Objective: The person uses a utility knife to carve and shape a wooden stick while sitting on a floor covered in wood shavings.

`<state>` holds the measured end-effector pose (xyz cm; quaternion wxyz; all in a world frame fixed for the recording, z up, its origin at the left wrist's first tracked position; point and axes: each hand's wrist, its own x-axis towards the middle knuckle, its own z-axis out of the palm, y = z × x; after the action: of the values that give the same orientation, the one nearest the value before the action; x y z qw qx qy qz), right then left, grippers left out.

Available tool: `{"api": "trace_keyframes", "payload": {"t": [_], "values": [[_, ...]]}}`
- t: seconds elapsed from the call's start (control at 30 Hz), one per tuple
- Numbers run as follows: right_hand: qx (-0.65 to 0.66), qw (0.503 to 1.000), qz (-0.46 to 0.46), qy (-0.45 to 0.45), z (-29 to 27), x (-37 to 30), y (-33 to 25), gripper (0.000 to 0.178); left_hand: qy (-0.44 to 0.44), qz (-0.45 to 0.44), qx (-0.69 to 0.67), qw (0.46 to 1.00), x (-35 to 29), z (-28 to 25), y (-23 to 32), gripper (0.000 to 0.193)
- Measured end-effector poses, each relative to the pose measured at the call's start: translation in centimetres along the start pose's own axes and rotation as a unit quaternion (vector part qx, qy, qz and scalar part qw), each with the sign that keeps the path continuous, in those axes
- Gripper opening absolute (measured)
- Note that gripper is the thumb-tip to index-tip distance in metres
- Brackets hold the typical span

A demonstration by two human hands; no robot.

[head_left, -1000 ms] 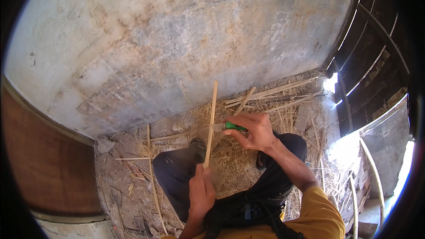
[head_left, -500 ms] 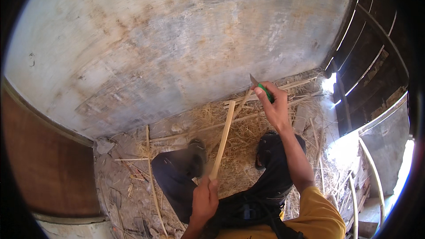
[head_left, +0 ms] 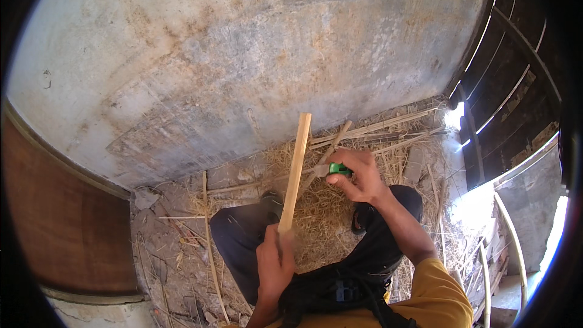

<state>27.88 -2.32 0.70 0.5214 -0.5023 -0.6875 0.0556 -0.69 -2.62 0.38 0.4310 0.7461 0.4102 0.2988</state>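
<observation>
My left hand (head_left: 273,264) is closed round the lower end of a pale, flat bamboo strip (head_left: 296,170), which rises tilted slightly right in front of my body. To the right of the strip, my right hand (head_left: 359,177) grips a utility knife by its green handle (head_left: 340,169). Its short grey blade (head_left: 320,170) points left toward the strip, with a small gap between them. Behind the knife, another thin strip (head_left: 334,144) slants up from the floor. My fingers hide most of the knife handle.
Straw-like shavings (head_left: 322,237) cover the floor between my legs. Long strips (head_left: 388,124) lie along the base of a stained wall (head_left: 255,73). A brown panel (head_left: 67,218) stands at left. Dark slatted boards (head_left: 510,85) and pale poles (head_left: 514,231) are at right.
My right hand has come down and left with the knife, and its blade has turned from pointing up to pointing left. The strip in my left hand has risen and stands steeper.
</observation>
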Motion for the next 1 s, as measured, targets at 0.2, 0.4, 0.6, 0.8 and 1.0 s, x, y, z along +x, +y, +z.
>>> {"api": "trace_keyframes", "payload": {"t": [0.2, 0.4, 0.6, 0.8, 1.0], "values": [[-0.012, 0.996, -0.055, -0.066, 1.7, -0.3, 0.2, 0.029, 0.003, 0.001, -0.007, 1.000, 0.7, 0.4, 0.5, 0.016], [-0.018, 0.995, -0.048, -0.082, 2.3, -0.6, -0.1, 0.034, 0.003, 0.009, -0.024, 1.000, 0.9, 0.5, 0.7, 0.014], [-0.028, 0.994, -0.073, -0.072, 2.5, -0.5, -0.2, 0.036, 0.004, 0.031, -0.046, 0.998, 1.2, 0.7, 0.4, 0.013], [-0.072, 0.993, -0.075, -0.048, 2.5, -0.4, -0.9, 0.032, 0.020, 0.034, -0.032, 0.999, 1.1, 0.8, 0.4, 0.013], [-0.112, 0.990, -0.078, -0.029, 2.5, -0.4, -1.7, 0.031, -0.007, -0.004, -0.035, 0.999, 0.7, 0.4, 0.9, 0.012]]}}
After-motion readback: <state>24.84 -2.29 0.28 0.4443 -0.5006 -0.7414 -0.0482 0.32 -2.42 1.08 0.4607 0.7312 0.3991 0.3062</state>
